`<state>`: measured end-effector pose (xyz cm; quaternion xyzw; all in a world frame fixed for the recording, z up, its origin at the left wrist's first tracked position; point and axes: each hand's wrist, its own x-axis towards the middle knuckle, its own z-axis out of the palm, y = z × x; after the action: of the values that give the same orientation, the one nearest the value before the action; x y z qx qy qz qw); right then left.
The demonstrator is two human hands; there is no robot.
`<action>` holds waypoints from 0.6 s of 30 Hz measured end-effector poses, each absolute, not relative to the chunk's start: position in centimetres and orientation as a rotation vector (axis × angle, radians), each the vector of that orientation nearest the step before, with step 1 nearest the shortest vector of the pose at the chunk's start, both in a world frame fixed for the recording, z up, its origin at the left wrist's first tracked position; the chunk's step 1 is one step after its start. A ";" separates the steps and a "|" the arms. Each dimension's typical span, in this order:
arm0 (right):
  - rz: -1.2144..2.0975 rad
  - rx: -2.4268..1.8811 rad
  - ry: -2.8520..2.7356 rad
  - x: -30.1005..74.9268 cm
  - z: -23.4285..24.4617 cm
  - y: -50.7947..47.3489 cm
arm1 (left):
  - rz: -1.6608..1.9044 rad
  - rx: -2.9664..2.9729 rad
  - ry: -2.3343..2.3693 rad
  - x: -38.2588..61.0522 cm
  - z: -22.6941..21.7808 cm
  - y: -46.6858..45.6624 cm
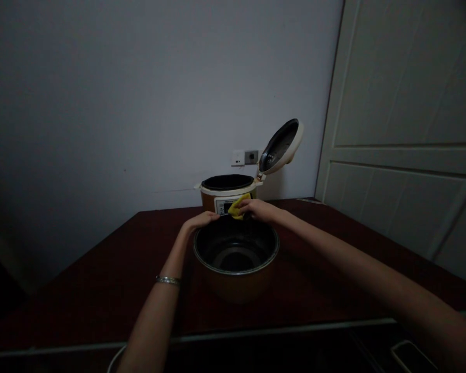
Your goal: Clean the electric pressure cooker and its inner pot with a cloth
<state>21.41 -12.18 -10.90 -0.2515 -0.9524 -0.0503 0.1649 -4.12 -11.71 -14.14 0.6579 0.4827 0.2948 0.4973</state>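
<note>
An inner cooking pot (236,259), dark inside with an orange outer wall, stands on the dark red table (101,290). My left hand (200,221) rests closed over the pot's far left rim. My right hand (258,209) is closed on a yellow cloth (237,206) at the pot's far rim. Right behind stands an orange and white rice cooker (227,192) with its lid (281,146) swung up and open.
A wall socket (245,157) sits on the white wall behind the cooker. A pale panelled door (404,134) fills the right side. A metal strip (295,329) runs along the table's near edge. A bracelet is on my left wrist.
</note>
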 end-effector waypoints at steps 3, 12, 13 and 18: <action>-0.007 -0.749 -2.648 22.5 -11.9 -11.9 | 0.794 1.549 1.174 -4.1 -14.9 -11.8; -0.035 -0.929 -2.576 27.4 -12.5 -19.0 | 0.854 1.578 1.224 -4.0 -14.9 -11.7; -0.059 -0.965 -2.562 27.4 -12.6 -20.5 | 0.854 1.583 1.230 -4.0 -14.9 -11.7; -0.289 -1.386 -2.415 24.9 -12.8 -28.3 | 0.879 1.576 1.237 -4.2 -15.1 -11.4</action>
<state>24.85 -28.31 -12.83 -0.4880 -0.8500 -0.1019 0.1704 -4.18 -11.36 -15.10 0.6399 0.5022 0.3569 0.4593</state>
